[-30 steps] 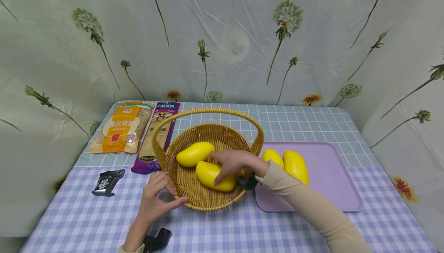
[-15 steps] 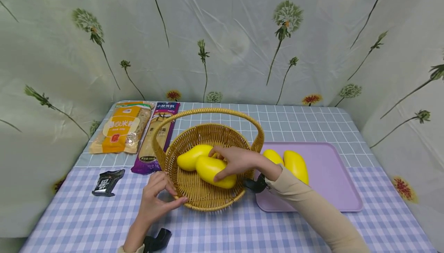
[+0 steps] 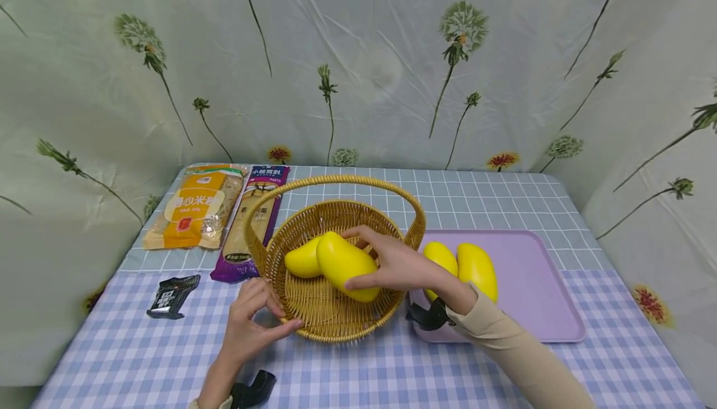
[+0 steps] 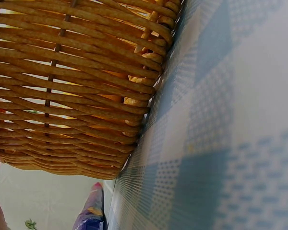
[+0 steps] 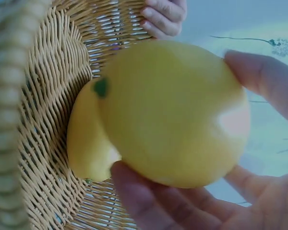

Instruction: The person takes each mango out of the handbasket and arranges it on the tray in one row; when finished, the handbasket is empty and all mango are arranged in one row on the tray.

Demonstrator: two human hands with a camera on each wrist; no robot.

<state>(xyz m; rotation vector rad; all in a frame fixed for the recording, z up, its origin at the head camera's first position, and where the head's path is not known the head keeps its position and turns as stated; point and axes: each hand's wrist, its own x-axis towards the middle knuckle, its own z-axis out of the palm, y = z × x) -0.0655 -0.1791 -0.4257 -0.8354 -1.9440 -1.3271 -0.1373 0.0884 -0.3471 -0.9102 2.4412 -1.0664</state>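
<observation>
A yellow mango [image 3: 343, 264] is gripped by my right hand [image 3: 394, 263], thumb on the near side and fingers on the far side. In the right wrist view this mango [image 5: 175, 115] shows a green stem spot and fills the space between thumb and fingers. Behind it a second mango [image 3: 302, 259] lies in the round wicker basket [image 3: 330, 328] with a tall arched handle. My left hand [image 3: 254, 315] pinches the basket's near-left rim. From the left wrist the woven basket wall [image 4: 72, 91] fills much of the view, with just a bit of the hand at the left edge.
Two more mangoes [image 3: 476, 269] lie on a lilac tray [image 3: 532, 297] to the right, partly behind the right forearm. Left of the basket are a purple pasta pack [image 3: 249, 228], an orange-labelled bag [image 3: 196, 206] and a small black packet [image 3: 172, 297]. A floral curtain hangs behind.
My right hand has raised the mango from the basket floor and tilted it, its far end now overlapping the other mango. The left hand stays on the rim.
</observation>
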